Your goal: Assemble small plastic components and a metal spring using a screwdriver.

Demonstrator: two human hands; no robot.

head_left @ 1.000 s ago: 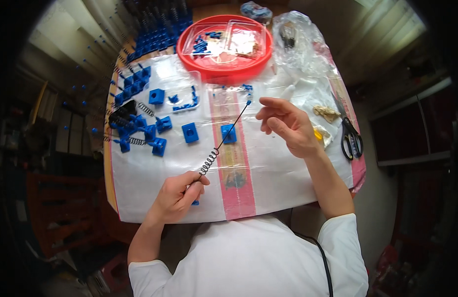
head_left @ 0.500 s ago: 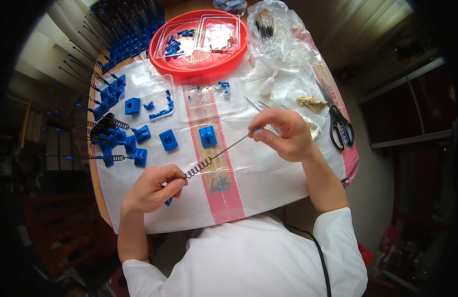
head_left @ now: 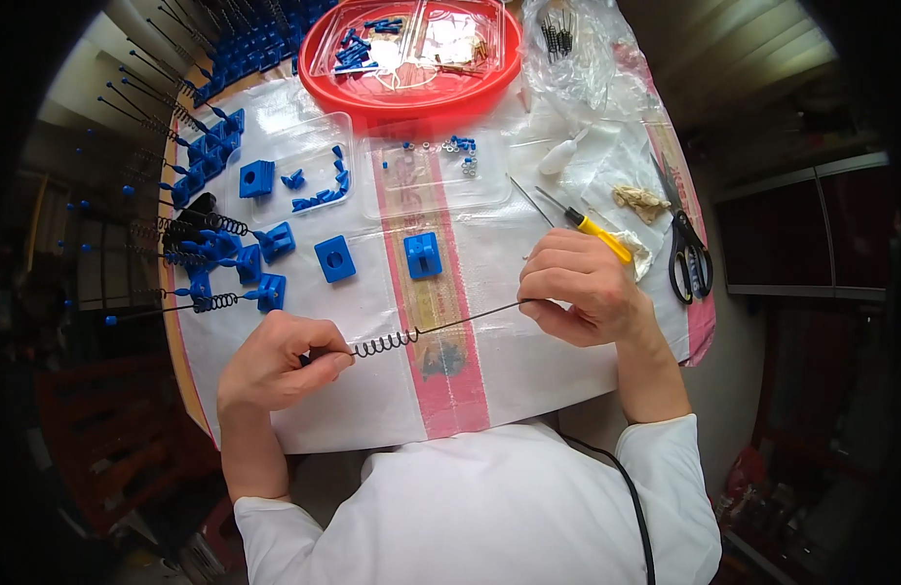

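One rod (head_left: 460,319) horiz., L-R.

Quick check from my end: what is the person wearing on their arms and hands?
Both hands are bare: no gloves, rings or watch show on the left hand or the right hand. The forearms are uncovered; a white short-sleeved shirt ends near the elbows. A thin black cable runs down its right side.

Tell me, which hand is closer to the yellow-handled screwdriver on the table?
The right hand. It sits just below and left of the yellow-handled screwdriver, almost touching its handle, while the left hand is far off to the left, pinching the coil spring on the thin rod.
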